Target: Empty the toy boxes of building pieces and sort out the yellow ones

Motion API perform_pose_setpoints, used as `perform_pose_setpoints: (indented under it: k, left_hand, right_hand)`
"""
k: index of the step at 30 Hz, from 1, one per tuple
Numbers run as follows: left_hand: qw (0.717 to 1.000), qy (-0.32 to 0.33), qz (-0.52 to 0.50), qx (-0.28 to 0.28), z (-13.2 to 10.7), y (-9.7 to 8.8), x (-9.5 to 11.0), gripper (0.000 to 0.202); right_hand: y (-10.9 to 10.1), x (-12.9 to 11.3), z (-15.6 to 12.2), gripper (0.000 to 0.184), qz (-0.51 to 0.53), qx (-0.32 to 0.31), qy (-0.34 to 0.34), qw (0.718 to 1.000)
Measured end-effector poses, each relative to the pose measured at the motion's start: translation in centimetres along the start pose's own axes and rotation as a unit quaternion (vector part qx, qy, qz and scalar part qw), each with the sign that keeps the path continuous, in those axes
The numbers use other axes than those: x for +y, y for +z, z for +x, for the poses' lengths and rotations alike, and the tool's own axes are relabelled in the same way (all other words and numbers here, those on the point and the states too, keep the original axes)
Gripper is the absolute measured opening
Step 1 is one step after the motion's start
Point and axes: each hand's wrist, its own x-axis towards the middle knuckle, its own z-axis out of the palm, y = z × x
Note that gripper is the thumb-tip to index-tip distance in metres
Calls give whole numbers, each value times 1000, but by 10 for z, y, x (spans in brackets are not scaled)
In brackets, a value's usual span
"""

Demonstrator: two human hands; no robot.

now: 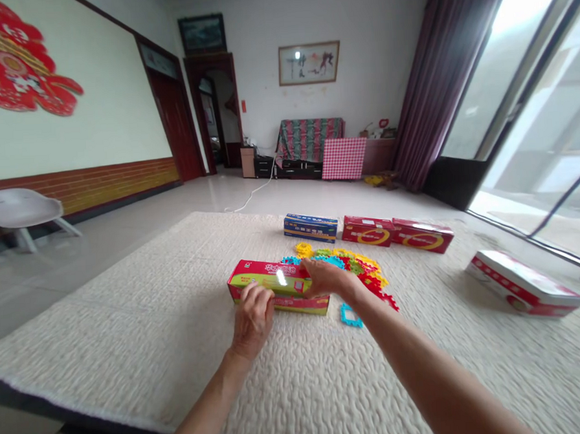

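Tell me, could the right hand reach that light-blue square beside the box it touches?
Probably yes: the light-blue square lies uncovered on the mat near the right hand, which would first have to leave the box.

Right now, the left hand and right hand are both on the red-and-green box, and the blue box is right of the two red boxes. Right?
Not quite: the head view shows the blue box left of the two red boxes. The left hand and right hand are both on the red-and-green box.
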Motion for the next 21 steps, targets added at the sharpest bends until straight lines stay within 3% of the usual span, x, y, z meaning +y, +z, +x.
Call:
perform_pose_setpoints:
  k: [3,9,12,16,21]
  left_hand:
    - [999,-4,16,36,-4,2,1,15]
    - [999,-9,48,21,-4,2,2,15]
    - [999,-12,43,19,-5,1,2,15]
    - [999,-12,33,2,-2,-4,3,14]
    - [998,-38,22,-55,24,-11,-9,19]
  right_hand:
    - [-1,0,-5,30,2,9,-24,1000]
    - [-5,0,-13,13,26,35,-27,999]
    - [-12,6,-11,18,57,62,-2,996]
    - [-15,17,-8,29,116,136,73,981]
    - [-8,25,-2,48,214,253,210,920]
